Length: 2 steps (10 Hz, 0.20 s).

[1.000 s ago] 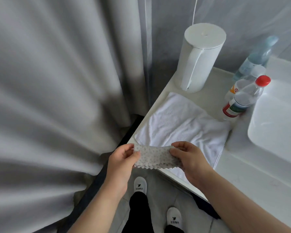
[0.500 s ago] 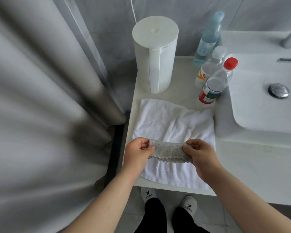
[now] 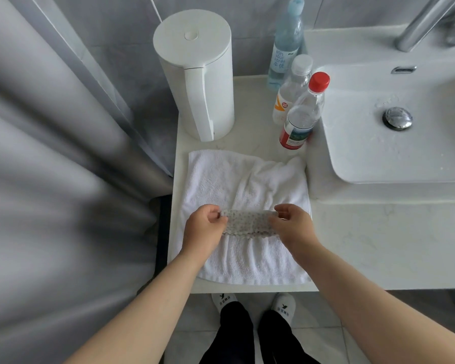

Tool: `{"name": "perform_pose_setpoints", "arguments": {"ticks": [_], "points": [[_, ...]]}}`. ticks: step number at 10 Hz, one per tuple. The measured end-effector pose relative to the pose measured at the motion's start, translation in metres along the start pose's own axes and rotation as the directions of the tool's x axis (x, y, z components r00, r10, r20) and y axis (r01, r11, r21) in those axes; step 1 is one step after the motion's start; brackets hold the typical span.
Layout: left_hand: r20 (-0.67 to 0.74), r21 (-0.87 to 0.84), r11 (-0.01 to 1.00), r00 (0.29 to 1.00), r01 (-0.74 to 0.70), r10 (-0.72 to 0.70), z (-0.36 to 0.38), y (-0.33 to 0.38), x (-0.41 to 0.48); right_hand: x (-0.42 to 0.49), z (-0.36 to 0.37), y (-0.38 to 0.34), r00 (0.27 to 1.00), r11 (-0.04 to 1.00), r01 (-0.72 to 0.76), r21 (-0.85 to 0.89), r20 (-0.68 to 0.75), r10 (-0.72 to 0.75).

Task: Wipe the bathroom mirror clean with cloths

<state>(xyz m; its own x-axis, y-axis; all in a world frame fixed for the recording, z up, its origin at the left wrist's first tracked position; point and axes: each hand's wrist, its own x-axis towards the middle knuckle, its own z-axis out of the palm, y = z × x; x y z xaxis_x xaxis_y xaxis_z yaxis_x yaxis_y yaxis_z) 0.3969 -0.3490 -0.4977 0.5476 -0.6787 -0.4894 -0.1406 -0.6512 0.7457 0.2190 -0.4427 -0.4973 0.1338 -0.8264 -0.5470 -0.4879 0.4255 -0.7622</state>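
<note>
While I'm working low at the near edge, my left hand and right hand each pinch one end of the dotted cloth, stretched between them just above the white towel spread on the counter. Farther back stand the bottles, then the sink. No mirror in view, so I reckon the wiping is all yet to come.

Curtain: grey, folds fill the left of your view.
Canister: white, lidded, upright, far left on your counter.
Bottles: just right of it; blue-capped bottle farthest, white-capped bottle between, red-capped bottle nearest you.
Basin: white, right side; chrome drain plug in it.
</note>
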Motion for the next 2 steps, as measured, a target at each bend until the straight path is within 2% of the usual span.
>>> {"name": "perform_pose_setpoints", "arguments": {"ticks": [1,2], "points": [[0.067,0.391,0.887,0.969,-0.246,0.239,-0.012,0.0,-0.009,-0.005,-0.006,0.004,0.974,0.914,0.221,-0.34,0.034,-0.223],[0.262,0.634,0.644,0.902,-0.428,0.342,-0.026,0.003,-0.014,-0.009,-0.016,0.005,0.866,0.633,0.474,-0.611,0.194,-0.461]]}}
